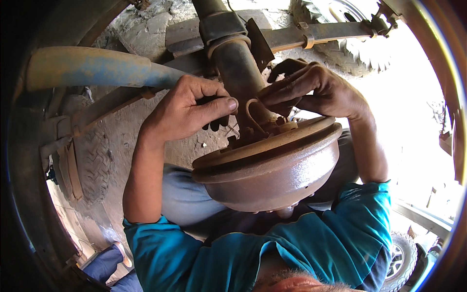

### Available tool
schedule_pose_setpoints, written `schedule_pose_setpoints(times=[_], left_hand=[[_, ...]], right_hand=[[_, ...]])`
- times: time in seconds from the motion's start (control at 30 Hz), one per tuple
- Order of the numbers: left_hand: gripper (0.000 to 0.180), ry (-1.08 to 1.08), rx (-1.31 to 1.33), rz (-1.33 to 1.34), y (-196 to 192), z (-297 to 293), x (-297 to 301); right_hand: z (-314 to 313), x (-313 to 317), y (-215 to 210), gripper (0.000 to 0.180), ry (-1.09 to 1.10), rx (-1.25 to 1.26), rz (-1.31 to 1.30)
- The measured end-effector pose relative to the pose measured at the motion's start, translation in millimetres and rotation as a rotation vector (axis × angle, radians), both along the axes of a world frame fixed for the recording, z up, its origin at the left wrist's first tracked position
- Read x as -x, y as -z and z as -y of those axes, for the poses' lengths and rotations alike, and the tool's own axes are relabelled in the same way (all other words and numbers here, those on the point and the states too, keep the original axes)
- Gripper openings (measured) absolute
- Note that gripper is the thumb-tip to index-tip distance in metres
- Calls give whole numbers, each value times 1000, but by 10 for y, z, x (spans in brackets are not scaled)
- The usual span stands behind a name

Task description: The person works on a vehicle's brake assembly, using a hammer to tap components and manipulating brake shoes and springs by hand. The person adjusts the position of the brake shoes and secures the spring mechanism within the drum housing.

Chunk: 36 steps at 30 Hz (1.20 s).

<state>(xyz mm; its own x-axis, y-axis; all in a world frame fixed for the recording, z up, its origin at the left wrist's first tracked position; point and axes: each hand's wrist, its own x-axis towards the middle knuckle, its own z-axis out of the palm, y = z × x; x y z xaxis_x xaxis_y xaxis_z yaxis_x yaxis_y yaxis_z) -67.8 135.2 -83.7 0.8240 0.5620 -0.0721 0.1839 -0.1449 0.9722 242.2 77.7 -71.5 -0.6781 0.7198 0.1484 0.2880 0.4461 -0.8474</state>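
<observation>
It's a vehicle repair workshop, and a rough one: here's an axle [238,68] with its brake drum [272,182] exposed, there a leaf spring [333,35], a chunky-treaded tyre [355,56] beyond, and grimy, littered ground [184,152] below.

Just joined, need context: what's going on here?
Someone in a teal shirt reaches bare-handed behind a brown, round metal drum. The left hand, fingers curled, is by a thick grey metal axle tube; the right hand is near a thin, curved brown pipe. Whether either grip holds anything is unclear.
</observation>
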Motion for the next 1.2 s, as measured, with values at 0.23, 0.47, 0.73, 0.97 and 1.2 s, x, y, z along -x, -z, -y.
schedule_pose_setpoints(times=[0.23, 0.47, 0.73, 0.97, 1.2], left_hand=[[21, -12, -36, -11, 63, 11, -38], [23, -17, -27, -22, 54, -5, -66], [23, -21, -7, -9, 22, 19, -87], [22, -40, -32, -20, 34, 1, -38], [24, -46, -72, 2, 76, 40, -98]], right_hand=[[-3, -6, 37, 39, 74, -40, 81], [-67, 55, 78, 38, 13, -99, 3], [-50, 56, 91, 43, 8, -57, -58], [-56, -45, 125, 44, -5, -98, 11], [-76, 5, 115, 47, -23, -57, -25]])
